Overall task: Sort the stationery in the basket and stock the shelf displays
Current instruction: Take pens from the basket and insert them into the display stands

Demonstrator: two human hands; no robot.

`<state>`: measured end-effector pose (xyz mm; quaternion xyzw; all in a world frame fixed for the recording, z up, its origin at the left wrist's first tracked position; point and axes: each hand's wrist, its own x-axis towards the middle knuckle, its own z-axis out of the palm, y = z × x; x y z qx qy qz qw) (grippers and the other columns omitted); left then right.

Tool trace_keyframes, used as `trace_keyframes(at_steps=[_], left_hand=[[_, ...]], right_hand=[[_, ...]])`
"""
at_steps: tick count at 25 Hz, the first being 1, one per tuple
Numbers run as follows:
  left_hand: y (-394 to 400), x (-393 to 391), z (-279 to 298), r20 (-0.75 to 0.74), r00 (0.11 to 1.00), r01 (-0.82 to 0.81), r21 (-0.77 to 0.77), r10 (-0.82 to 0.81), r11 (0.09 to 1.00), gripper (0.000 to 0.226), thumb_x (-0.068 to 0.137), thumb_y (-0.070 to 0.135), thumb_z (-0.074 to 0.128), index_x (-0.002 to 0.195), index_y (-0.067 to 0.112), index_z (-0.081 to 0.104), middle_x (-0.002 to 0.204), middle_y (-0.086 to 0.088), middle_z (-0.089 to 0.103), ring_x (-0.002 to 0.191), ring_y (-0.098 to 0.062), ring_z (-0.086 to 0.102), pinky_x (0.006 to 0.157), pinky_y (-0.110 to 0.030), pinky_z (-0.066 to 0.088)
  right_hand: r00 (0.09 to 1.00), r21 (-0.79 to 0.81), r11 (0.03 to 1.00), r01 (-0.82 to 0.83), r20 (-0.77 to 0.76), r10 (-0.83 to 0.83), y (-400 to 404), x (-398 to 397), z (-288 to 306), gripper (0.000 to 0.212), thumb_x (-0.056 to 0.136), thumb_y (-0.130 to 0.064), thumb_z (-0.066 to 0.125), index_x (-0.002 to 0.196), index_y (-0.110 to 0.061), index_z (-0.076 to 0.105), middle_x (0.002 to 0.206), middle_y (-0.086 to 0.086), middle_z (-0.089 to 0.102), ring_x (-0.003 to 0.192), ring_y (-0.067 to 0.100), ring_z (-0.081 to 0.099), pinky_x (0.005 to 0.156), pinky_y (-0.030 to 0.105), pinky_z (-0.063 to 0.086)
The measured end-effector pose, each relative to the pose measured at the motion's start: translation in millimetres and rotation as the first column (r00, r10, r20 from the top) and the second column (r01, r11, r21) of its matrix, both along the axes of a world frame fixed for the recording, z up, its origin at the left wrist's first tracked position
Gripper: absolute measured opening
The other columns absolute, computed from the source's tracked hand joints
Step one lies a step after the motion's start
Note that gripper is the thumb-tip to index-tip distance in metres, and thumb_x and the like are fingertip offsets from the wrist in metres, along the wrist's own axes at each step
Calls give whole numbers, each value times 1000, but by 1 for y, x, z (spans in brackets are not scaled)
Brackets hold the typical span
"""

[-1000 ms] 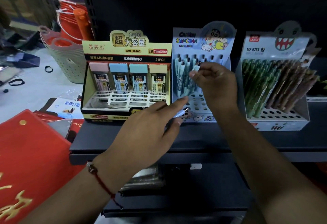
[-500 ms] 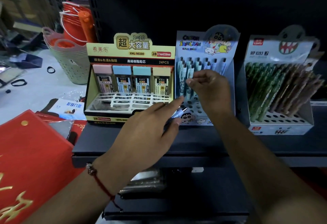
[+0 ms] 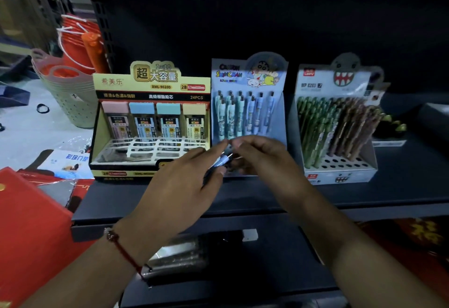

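Dark shelving backs a black shelf [image 3: 255,195] that carries three cardboard displays; the cartoon pen display [image 3: 247,113] in the middle serves as the landmark. Left of it stands the lead refill box [image 3: 150,123], and right of it the green and brown pen display [image 3: 337,125]. Further left of the landmark, stacked baskets [image 3: 70,98] stand on a pale surface. Directly in front of the landmark's lower rows of holes, both hands meet. The left hand [image 3: 179,186] holds a small bundle of pens [image 3: 222,160], its fingers curled around them with the tips pointing toward the display. The right hand [image 3: 260,154] pinches at the tip of one pen in that bundle, thumb and forefinger closed on it. The step in hand appears to be drawing a single pen out of the bundle for insertion. To do it well, keep the left grip firm enough that the neighbouring pens do not slide out. Draw the chosen pen straight along its axis. Then align it over a vacant hole in front of the pens already standing in the landmark and seat it clip end up, matching the others. Avoid knocking the standing pens.
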<state>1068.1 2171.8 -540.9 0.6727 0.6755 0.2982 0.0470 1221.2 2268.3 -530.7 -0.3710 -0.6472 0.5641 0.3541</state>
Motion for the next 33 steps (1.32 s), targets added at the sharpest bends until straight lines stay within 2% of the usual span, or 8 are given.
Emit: trace_keyframes(at_steps=[3, 6, 10, 13, 18, 23, 28, 33], left_hand=[[1, 8, -2, 2, 1000, 14, 9, -14, 1000, 54, 99, 44, 40, 150, 47, 22, 128, 12, 56, 102, -10, 56, 83, -31, 47], [2, 20, -4, -19, 998, 63, 22, -62, 998, 55, 99, 40, 43, 150, 45, 24, 123, 13, 59, 89, -4, 53, 70, -15, 39], [3, 31, -6, -32, 996, 88, 56, -86, 995, 56, 97, 40, 46, 150, 44, 27, 120, 13, 59, 88, -6, 56, 72, -26, 44], [4, 40, -10, -56, 994, 100, 69, -97, 993, 54, 97, 47, 41, 149, 44, 28, 107, 17, 54, 76, -7, 50, 67, -25, 39], [6, 49, -9, -22, 994, 107, 102, -106, 989, 54, 97, 56, 28, 149, 43, 29, 101, 21, 50, 89, -5, 51, 72, -27, 42], [4, 52, -6, -33, 996, 89, 111, -86, 990, 47, 103, 38, 35, 149, 36, 34, 86, 24, 42, 79, 1, 48, 58, -14, 30], [5, 47, -3, -115, 992, 62, 94, -51, 994, 49, 100, 39, 37, 149, 33, 37, 87, 19, 40, 74, -7, 40, 64, -16, 29], [7, 44, -3, -147, 987, 74, 109, -57, 991, 48, 99, 38, 41, 146, 27, 42, 86, 19, 35, 77, -5, 32, 72, -21, 30]], right_hand=[[991, -180, 975, -130, -62, 121, -16, 10, 0, 17, 96, -25, 60, 100, -13, 71, 94, 7, 74, 90, 24, 71, 81, 34, 54], [985, -273, 950, -149, -125, 118, -26, 21, -6, 7, 93, -22, 63, 92, -15, 66, 91, 4, 70, 86, 17, 66, 78, 29, 52], [981, -370, 919, -139, -176, 78, -28, 33, -5, 5, 90, -18, 68, 85, -18, 65, 87, 2, 70, 83, 12, 67, 74, 23, 51], [986, -383, 918, -106, -159, 47, -28, 43, -1, 7, 90, -17, 67, 84, -19, 66, 82, 3, 69, 81, 13, 65, 74, 22, 51], [982, -390, 921, -11, -176, -63, -21, 56, 6, 8, 93, -15, 63, 89, -19, 69, 81, -1, 70, 81, 14, 66, 70, 22, 51], [953, -386, 916, 110, -221, -207, -4, 69, 13, 14, 93, -17, 62, 95, -18, 76, 85, 1, 69, 78, 13, 68, 63, 22, 53], [915, -136, 948, 289, -253, -315, 10, 78, 26, 16, 94, -15, 63, 106, -16, 74, 86, -1, 71, 80, 12, 66, 69, 21, 54], [880, 282, 837, 470, -226, -418, 21, 68, 29, 22, 94, -13, 65, 115, -14, 71, 104, -4, 75, 94, 2, 69, 83, 18, 54]])
